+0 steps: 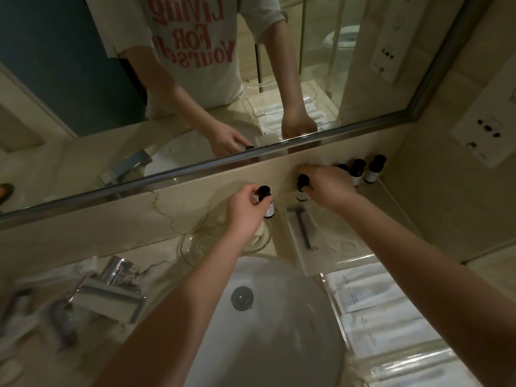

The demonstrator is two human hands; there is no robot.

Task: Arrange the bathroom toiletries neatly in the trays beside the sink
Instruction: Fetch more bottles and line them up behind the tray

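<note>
Your left hand (243, 209) is closed around a small dark-capped bottle (266, 202), fingers pinching it near the neck; the bottle stands close to upright above the worktop (156, 219), just behind the sink (273, 317) rim. A clear glass dish (195, 247) sits directly below that hand, on the near side of it.

Your right hand (325, 185) is curled over a second bottle (302, 188), thumb and fingers gripping the cap end; its white label shows under the hand. Whether the base touches the tray you cannot tell.

Beyond the right hand, against the wall, three more bottles (360, 170) stand in a row, upright, close together. Just below the right hand lies a flat tray (321, 261) holding a packaged razor (303, 227). Nearer you, under the right forearm, a clear tray (332, 303) holds white sachets (371, 303) lying flat. Well off to the left of the left hand, the tap (111, 283) is blurred.
</note>
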